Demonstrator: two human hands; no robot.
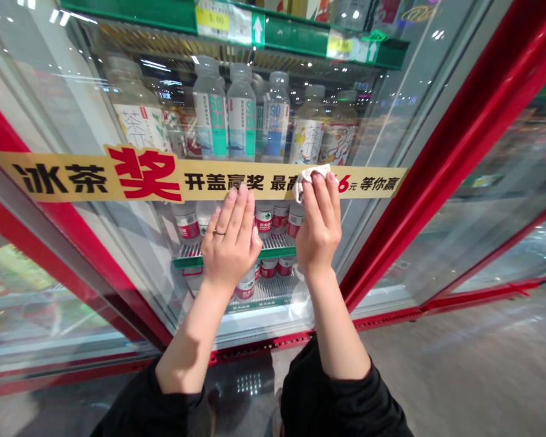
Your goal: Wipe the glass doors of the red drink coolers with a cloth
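My right hand [319,226] presses a crumpled white tissue [306,176] against the yellow promotional strip [222,172], which runs across the glass door [373,124] of a drinks cooler. The tissue shows around and under its fingertips, covering part of the lettering. To the left of it, my left hand [231,238] lies flat with its fingers stretched out, a ring on one finger. Its fingertips reach the strip's lower edge, and nothing is held in it. Black and red characters are printed along the strip.
Behind the glass stand soda bottles [210,115] and other drinks on shelves, below a green price rail [282,37]. Red door frames [430,130] border the cooler at both sides. Grey floor [477,370] lies at the lower right.
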